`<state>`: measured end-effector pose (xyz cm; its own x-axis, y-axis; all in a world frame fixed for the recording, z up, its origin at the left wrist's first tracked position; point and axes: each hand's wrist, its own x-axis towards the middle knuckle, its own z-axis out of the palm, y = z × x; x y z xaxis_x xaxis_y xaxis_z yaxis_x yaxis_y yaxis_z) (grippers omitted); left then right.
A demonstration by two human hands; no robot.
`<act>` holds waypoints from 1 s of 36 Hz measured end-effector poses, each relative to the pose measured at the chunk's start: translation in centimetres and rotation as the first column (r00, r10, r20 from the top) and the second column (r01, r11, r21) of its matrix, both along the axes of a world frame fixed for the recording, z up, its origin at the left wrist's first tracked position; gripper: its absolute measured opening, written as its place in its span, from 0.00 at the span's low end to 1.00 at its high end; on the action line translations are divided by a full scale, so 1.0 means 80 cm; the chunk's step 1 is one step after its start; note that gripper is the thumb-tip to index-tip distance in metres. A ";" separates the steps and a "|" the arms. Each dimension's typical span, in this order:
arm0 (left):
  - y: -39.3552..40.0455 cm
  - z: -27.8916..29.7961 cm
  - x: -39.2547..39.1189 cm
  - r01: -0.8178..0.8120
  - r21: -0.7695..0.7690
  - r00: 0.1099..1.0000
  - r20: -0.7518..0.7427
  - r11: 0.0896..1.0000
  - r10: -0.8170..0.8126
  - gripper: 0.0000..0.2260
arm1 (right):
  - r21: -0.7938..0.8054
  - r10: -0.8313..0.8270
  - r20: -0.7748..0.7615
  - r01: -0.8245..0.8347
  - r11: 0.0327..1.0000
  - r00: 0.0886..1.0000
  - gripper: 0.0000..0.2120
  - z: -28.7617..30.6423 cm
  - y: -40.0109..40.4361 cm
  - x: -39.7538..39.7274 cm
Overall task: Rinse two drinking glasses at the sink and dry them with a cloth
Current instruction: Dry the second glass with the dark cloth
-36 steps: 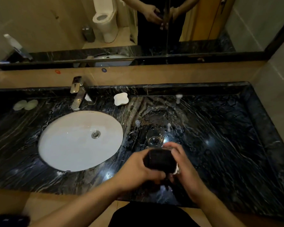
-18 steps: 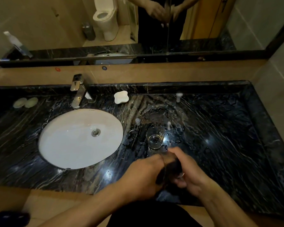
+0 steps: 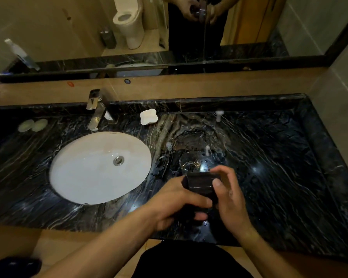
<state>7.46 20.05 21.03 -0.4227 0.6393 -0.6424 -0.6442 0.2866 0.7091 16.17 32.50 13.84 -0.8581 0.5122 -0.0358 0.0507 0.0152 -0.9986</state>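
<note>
No readable text anywhere on this counter.

We scan the red sticker (image 3: 70, 84) and the dark round sticker (image 3: 127, 81) on the tan ledge, and a faint dark mark at the far rim of the sink (image 3: 112, 133): all too small and blurred to read.

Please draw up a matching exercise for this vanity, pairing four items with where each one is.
Items:
1. glass
2. cloth
3. soap dish
4. tap

Places:
A. behind the basin, at its left rear rim
B. standing on the counter, just beyond the hands
C. held between the left hand and right hand
D. at the back of the counter, right of the tap

Pairs: 1-B, 2-C, 3-D, 4-A
</note>
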 end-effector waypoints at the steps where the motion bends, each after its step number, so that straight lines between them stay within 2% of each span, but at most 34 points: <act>1: 0.001 -0.001 0.005 0.015 -0.007 0.996 -0.091 1.000 -0.015 0.22 | -0.046 -0.024 0.038 0.026 0.999 0.999 0.13 0.004 -0.002 -0.002; 2: 0.002 -0.003 0.008 0.037 -0.024 0.976 -0.213 0.999 -0.041 0.23 | -0.096 -0.046 0.095 0.055 0.994 0.994 0.14 0.008 -0.003 -0.004; 3: 0.002 -0.007 0.010 0.076 -0.056 0.921 -0.380 0.996 -0.091 0.24 | -0.160 -0.060 0.163 0.087 0.983 0.985 0.12 0.013 -0.004 -0.007; 4: 0.000 -0.010 0.011 0.137 -0.106 0.809 -0.562 0.985 -0.173 0.25 | -0.233 -0.054 0.237 0.111 0.966 0.970 0.11 0.017 -0.003 -0.009; 5: -0.001 -0.013 0.011 0.212 -0.188 0.639 -0.716 0.959 -0.281 0.26 | -0.312 -0.017 0.304 0.117 0.943 0.953 0.13 0.020 0.001 -0.011; 6: -0.004 -0.016 0.010 0.279 -0.298 0.415 -0.820 0.913 -0.395 0.28 | -0.385 0.049 0.361 0.102 0.917 0.931 0.16 0.024 0.005 -0.011; 8: -0.013 -0.024 0.004 0.341 -0.508 -0.087 -0.855 0.791 -0.511 0.30 | -0.507 0.224 0.427 0.027 0.862 0.876 0.19 0.030 0.013 -0.008; 9: -0.017 -0.027 0.000 0.351 -0.575 -0.283 -0.818 0.739 -0.502 0.30 | -0.537 0.294 0.447 -0.009 0.843 0.845 0.19 0.032 0.016 -0.008; 10: -0.022 -0.032 -0.004 0.353 -0.619 -0.415 -0.775 0.701 -0.476 0.28 | -0.551 0.343 0.460 -0.040 0.834 0.819 0.19 0.032 0.018 -0.007; 11: -0.026 -0.036 -0.006 0.355 -0.632 -0.473 -0.757 0.689 -0.451 0.26 | -0.558 0.381 0.463 -0.071 0.827 0.800 0.19 0.032 0.020 -0.007; 12: -0.028 -0.039 -0.006 0.369 -0.614 -0.456 -0.774 0.698 -0.439 0.25 | -0.566 0.414 0.451 -0.105 0.818 0.791 0.20 0.032 0.021 -0.006; 13: -0.029 -0.040 -0.005 0.385 -0.570 -0.363 -0.817 0.726 -0.448 0.25 | -0.572 0.437 0.421 -0.141 0.808 0.794 0.22 0.033 0.020 -0.005; 14: -0.027 -0.038 -0.003 0.389 -0.497 -0.207 -0.868 0.776 -0.452 0.25 | -0.574 0.445 0.378 -0.171 0.801 0.812 0.24 0.034 0.019 -0.003; 15: -0.025 -0.035 0.000 0.380 -0.405 0.018 -0.896 0.832 -0.444 0.24 | -0.565 0.424 0.329 -0.184 0.805 0.844 0.24 0.033 0.018 -0.002; 16: -0.022 -0.030 0.001 0.361 -0.305 0.301 -0.857 0.881 -0.419 0.24 | -0.536 0.374 0.271 -0.184 0.824 0.887 0.23 0.031 0.016 0.000; 17: -0.019 -0.023 -0.001 0.320 -0.200 0.583 -0.729 0.926 -0.359 0.25 | -0.479 0.310 0.209 -0.179 0.859 0.927 0.20 0.027 0.014 0.002; 18: -0.017 -0.015 -0.003 0.250 -0.106 0.800 -0.538 0.962 -0.267 0.25 | -0.389 0.253 0.150 -0.178 0.904 0.956 0.18 0.022 0.012 0.004; 19: -0.016 -0.009 -0.006 0.173 -0.039 0.926 -0.332 0.984 -0.176 0.24 | -0.281 0.218 0.084 -0.187 0.941 0.972 0.18 0.017 0.010 0.006; 20: -0.015 -0.007 -0.010 0.120 -0.003 0.980 -0.159 0.993 -0.119 0.22 | -0.174 0.209 0.017 -0.203 0.964 0.978 0.19 0.011 0.009 0.008; 21: -0.014 -0.005 -0.012 0.094 0.013 0.995 -0.046 0.996 -0.093 0.21 | -0.078 0.213 -0.036 -0.215 0.973 0.976 0.21 0.006 0.008 0.010; 23: -0.013 -0.001 -0.013 0.074 0.025 0.996 0.050 0.997 -0.075 0.19 | 0.046 0.211 -0.108 -0.207 0.977 0.971 0.20 0.001 0.007 0.012; 26: -0.008 0.004 -0.011 0.076 0.010 0.997 0.017 0.997 -0.076 0.18 | 0.073 0.149 -0.111 -0.141 0.987 0.983 0.15 0.000 0.007 0.008; 28: -0.004 0.005 -0.005 0.089 -0.012 0.991 -0.101 0.996 -0.089 0.21 | 0.005 0.070 -0.075 -0.069 0.998 0.995 0.12 0.003 0.002 0.004; 30: -0.002 0.001 0.001 0.135 -0.054 0.919 -0.367 0.989 -0.146 0.25 | -0.173 -0.006 0.036 0.012 0.985 0.999 0.12 0.010 -0.002 -0.002; 31: -0.001 -0.002 0.003 0.186 -0.102 0.808 -0.550 0.977 -0.211 0.27 | -0.289 -0.011 0.127 0.048 0.956 0.992 0.13 0.016 0.000 -0.005; 32: -0.002 -0.005 0.003 0.256 -0.184 0.628 -0.715 0.949 -0.307 0.28 | -0.402 0.028 0.228 0.068 0.913 0.973 0.16 0.019 0.004 -0.008; 33: -0.004 -0.008 0.001 0.317 -0.305 0.383 -0.825 0.898 -0.416 0.27 | -0.502 0.114 0.309 0.060 0.863 0.944 0.19 0.022 0.011 -0.007; 35: -0.011 -0.015 -0.007 0.369 -0.516 -0.149 -0.854 0.773 -0.499 0.26 | -0.647 0.337 0.393 -0.003 0.762 0.855 0.21 0.026 0.023 -0.005; 36: -0.015 -0.019 -0.012 0.392 -0.568 -0.324 -0.822 0.724 -0.469 0.25 | -0.691 0.424 0.412 -0.026 0.722 0.806 0.21 0.026 0.027 -0.005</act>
<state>6.51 18.86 19.55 -0.1661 0.9860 0.0169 0.9315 0.1513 0.3307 15.73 34.63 15.94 -0.6841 -0.0137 -0.7293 0.6307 -0.5135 -0.5819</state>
